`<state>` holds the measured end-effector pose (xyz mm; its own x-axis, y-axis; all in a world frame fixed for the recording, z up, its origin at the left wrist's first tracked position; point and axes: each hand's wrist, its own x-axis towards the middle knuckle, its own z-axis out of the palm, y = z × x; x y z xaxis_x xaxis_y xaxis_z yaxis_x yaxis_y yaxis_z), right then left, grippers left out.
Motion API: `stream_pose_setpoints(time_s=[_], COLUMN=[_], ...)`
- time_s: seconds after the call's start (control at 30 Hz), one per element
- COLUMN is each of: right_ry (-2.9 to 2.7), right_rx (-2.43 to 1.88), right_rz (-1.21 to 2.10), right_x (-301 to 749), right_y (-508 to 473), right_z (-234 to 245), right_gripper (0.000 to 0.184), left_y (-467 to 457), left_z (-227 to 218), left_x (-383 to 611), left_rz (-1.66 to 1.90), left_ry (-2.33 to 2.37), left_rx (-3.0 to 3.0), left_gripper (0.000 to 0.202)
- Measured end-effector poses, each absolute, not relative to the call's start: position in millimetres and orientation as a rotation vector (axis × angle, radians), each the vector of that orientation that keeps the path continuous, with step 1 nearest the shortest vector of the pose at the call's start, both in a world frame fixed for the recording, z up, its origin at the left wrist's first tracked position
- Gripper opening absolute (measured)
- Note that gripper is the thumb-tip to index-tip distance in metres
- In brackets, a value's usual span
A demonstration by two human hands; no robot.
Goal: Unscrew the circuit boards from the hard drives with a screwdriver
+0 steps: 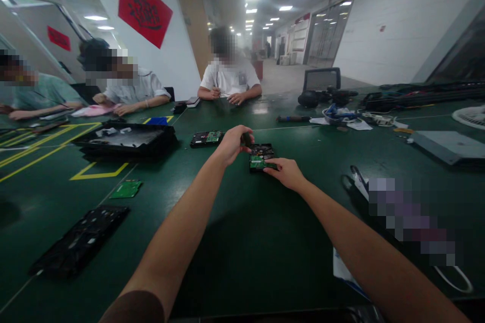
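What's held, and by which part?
Right grip: black unit with green board, at its near right edge. Left grip: apparently a small dark piece; held part can't be told.

From here I count two bare hands at work, left hand and right hand. Drive-like units with green boards: two, one under the hands mid-tabletop, one beside. Loose green circuit board: one, toward the left edge. Flat black panel: one, near left corner. Black tray stack: one, layers unclear. Far edge and far left corner: three seated people. Right edge: one grey box, one white fan. Cables: too tangled to count. Red wall sheets: two.
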<state>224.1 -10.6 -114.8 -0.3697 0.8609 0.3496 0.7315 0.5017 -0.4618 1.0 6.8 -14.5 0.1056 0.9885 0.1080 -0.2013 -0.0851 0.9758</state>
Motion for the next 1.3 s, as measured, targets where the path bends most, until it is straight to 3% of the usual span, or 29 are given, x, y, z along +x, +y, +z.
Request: stream_pose_setpoints(time_s=[0.33,0.7,1.03,1.3], right_ry=[-2.187,-2.180,-2.165,-2.140], right_rx=[-1.302,-1.298,-1.296,-1.312], right_rz=[0.316,0.306,0.314,0.344], right_x=[224.8,224.7,223.4,224.3], right_y=[-11.3,-10.0,-13.0,-11.1], right_z=[-113.9,-115.8,-114.3,-116.8], right_gripper=[0.043,0.043,0.041,0.043], left_y=[9.3,1.7,1.5,3.4], left_z=[-14.8,-11.1,-7.7,-11.4], left_x=[1.0,4.3,1.1,4.1], left_rz=[1.419,1.227,1.360,1.243], left_ry=[1.044,0.867,1.059,0.880], left_rx=[1.243,1.177,1.380,1.123], left_gripper=[0.016,0.022,0.019,0.020])
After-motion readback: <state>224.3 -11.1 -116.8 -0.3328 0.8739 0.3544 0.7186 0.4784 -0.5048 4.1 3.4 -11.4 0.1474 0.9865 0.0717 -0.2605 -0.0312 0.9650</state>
